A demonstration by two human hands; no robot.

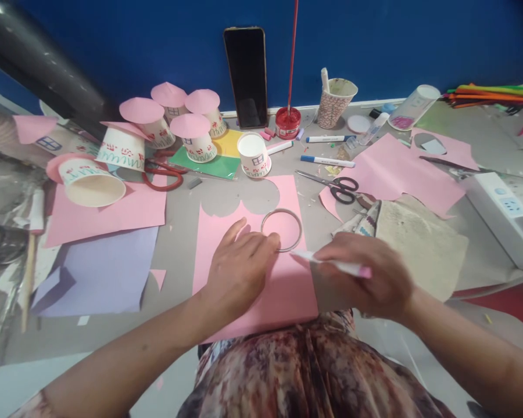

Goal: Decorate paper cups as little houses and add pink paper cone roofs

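Note:
A pink sheet of paper (287, 290) lies in front of me, its far edge cut into round scallops. On its right part rests a thin metal bangle (281, 210). My left hand (242, 267) is spread over the sheet, with thumb and fingertips pressing the bangle's near-left rim down. Between the fingers of my right hand (368, 273), slightly blurred, is a white marker (346, 267) with a pink end. Its tip points left, close to the bangle's lower right rim; whether it touches the paper I cannot tell.
Decorated paper cups (198, 146) with pink cone roofs stand at the back left. Black-handled scissors (337, 187), blue-capped markers (328, 161) and pink scraps (387, 168) lie to the right. A phone (245, 78) leans on the blue wall. Left lies a lilac sheet (108, 273).

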